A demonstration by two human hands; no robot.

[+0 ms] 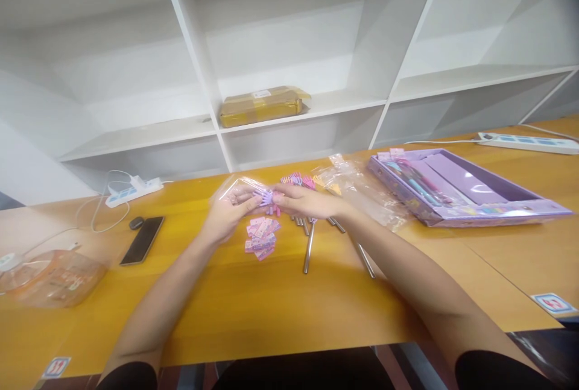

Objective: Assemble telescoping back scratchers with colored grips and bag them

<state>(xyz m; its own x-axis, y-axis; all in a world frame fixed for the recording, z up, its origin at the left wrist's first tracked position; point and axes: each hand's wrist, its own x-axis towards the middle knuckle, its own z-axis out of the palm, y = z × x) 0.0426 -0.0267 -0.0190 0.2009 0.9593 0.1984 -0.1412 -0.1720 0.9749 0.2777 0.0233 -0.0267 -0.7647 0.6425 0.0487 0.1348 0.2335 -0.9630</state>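
Note:
My left hand (pixel 230 210) is closed on a clear plastic bag (pixel 242 183), which spreads out behind its fingers. A light purple piece with several thin prongs (pixel 266 198) sits between both hands. My right hand (pixel 304 199) pinches it from the right, and the left fingertips touch its other side. Below the hands lies a loose pile of pink and purple printed cards (pixel 262 236). Metal rods (pixel 309 248) lie near and under my right wrist. Behind that hand are striped pink, purple and yellow pieces (pixel 296 179), partly hidden.
A purple box (pixel 491 221) with pens stands at the right, beside crumpled clear bags (pixel 368 188). At the left are a phone (pixel 143 240), a power strip (pixel 134 192) and an orange-clear plastic package (pixel 61 278). A taped parcel (pixel 262 106) rests on the shelf behind.

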